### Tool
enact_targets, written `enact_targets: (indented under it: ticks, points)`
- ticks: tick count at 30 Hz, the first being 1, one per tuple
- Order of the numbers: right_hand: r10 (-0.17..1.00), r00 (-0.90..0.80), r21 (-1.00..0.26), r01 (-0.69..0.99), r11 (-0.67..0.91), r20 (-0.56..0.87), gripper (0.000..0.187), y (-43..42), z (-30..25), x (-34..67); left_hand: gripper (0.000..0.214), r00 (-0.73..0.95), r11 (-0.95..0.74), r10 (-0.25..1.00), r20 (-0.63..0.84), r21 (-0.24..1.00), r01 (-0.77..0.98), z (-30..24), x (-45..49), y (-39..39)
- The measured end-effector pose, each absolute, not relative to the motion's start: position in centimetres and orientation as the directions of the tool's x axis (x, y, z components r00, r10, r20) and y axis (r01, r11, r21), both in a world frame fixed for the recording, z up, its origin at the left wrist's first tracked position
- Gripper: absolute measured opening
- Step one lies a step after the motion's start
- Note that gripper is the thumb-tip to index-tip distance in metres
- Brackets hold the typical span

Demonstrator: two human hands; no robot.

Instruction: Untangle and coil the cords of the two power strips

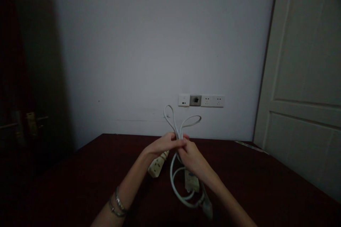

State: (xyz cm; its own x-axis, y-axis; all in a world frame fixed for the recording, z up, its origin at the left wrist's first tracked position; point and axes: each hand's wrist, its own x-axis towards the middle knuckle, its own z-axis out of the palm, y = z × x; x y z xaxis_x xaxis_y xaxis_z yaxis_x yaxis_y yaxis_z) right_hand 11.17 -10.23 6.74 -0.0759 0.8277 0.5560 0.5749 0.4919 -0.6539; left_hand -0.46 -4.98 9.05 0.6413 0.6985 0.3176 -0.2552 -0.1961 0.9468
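Holding a white cord [171, 176] with both hands right now, bunched up in the middle of the view, just above the dark red table [239, 173]. Left hand [167, 142] comes in palm-down with the thumb laid across the front of the bundle, and its tip meets the right hand [188, 153]. The right one is clenched around the cord just below that, so they're basically touching, and both have a grip on the same bunch. Some fingers are tucked behind the cord, so I can't tell exactly how they're placed.

Two loops stick up out of the top like bunny ears: the left one's narrow and fairly upright, the right one flops over to the side. Below the hands the rest of the cord hangs in bigger curves, swinging down and round toward a pale plug [207, 208] under the right forearm. It's kinda blurry down there.

Just left of the hanging cord there's a power strip [157, 166], tilted, socket holes showing, its far end up near the left hand. Another pale block [191, 181] sits behind the curves, partly covered by the right wrist; can't really make out what it is.

Bracelets [119, 202] on the left forearm. Behind it all is a plain wall [149, 42] with a row of outlets [212, 101], and a white panelled door [306, 60] off to the right. Pretty dim lighting overall.
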Motion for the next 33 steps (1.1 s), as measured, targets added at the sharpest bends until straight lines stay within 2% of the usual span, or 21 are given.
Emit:
enact_targets:
  ticks: [3, 5, 10, 15, 18, 20, 22, 25, 29, 33]
  points:
    - [0.847, -0.127, -0.637, 0.604, 0.478, 0.516, 0.022, -10.6, 6.7, 10.5, 0.032, 0.581, -0.180, 0.767, 0.272, 0.960, -0.212, 8.7, 0.6, -5.8]
    - [0.864, -0.136, -0.626, 0.636, 0.451, 0.485, 0.022, -10.8, 6.8, 10.2, 0.041, 0.501, -0.149, 0.818, 0.284, 0.944, -0.293, 8.7, 1.2, -5.9]
    - [0.802, -0.171, -0.597, 0.584, 0.550, 0.572, 0.024, -11.4, 7.8, 11.0, 0.048, 0.356, -0.092, 0.885, 0.299, 0.864, -0.495, 9.5, 1.1, -5.8]
    - [0.883, -0.306, -0.735, 0.491, 0.467, 0.357, 0.023, -12.3, 9.3, 13.2, 0.042, 0.366, 0.041, 0.881, 0.300, 0.722, -0.691, 11.5, -0.9, -5.7]
    - [0.895, -0.406, -0.788, 0.483, 0.382, 0.185, 0.022, -12.7, 10.0, 14.5, 0.040, 0.395, 0.118, 0.862, 0.318, 0.632, -0.766, 12.4, -2.3, -5.6]
    - [0.887, -0.441, -0.807, 0.471, 0.357, 0.135, 0.021, -12.8, 10.3, 15.3, 0.041, 0.425, 0.151, 0.840, 0.338, 0.605, -0.781, 12.6, -3.0, -5.4]
    - [0.881, -0.449, -0.782, 0.493, 0.382, 0.147, 0.022, -12.7, 10.4, 15.9, 0.041, 0.472, 0.167, 0.812, 0.343, 0.638, -0.752, 12.6, -3.3, -5.3]
    - [0.887, -0.427, -0.670, 0.608, 0.425, 0.175, 0.026, -12.6, 10.5, 17.0, 0.041, 0.538, 0.132, 0.778, 0.324, 0.753, -0.645, 12.1, -3.0, -5.1]
    - [0.924, -0.319, -0.503, 0.775, 0.383, 0.211, 0.026, -12.4, 10.7, 18.9, 0.043, 0.488, -0.110, 0.810, 0.325, 0.902, -0.418, 11.1, -2.1, -4.9]
    - [0.931, -0.273, -0.424, 0.833, 0.355, 0.242, 0.028, -12.7, 11.4, 20.9, 0.042, 0.326, -0.341, 0.886, 0.329, 0.940, -0.021, 10.3, -1.7, -4.4]
